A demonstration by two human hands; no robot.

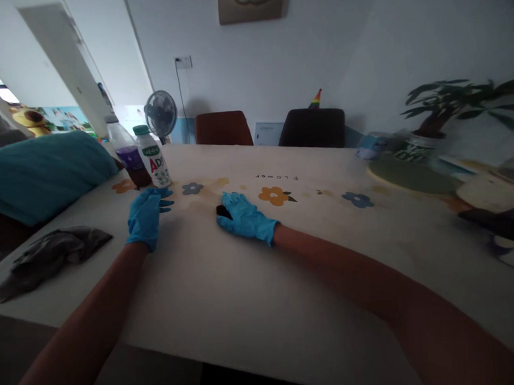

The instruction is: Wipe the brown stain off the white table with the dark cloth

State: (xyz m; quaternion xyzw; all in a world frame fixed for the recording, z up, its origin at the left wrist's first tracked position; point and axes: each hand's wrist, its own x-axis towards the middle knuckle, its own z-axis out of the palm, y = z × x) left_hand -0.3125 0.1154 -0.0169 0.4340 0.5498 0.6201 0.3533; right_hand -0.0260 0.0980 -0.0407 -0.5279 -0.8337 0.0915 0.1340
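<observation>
Blue gloves cover both of my hands. My right hand [247, 217] presses down on the table [227, 296], its fingers around a small black sponge-like piece [224, 211]; most of that piece is hidden under the glove. My left hand [146, 215] hovers at or just above the tabletop, fingers apart, holding nothing. Just beyond it stands a white bottle [154, 160] with a green cap, beside a clear bottle [130, 158] with a purple label and dark liquid. A crumpled grey cloth [57, 255] lies to the left of my left hand.
Printed flowers decorate the tabletop. On the right are a green round mat [403, 177], a potted plant [420, 143], a tissue pack [372, 145] and a black object [497, 222]. Two chairs [223, 128] and a fan [161, 113] stand behind; a teal-covered seat [47, 170] borders the left.
</observation>
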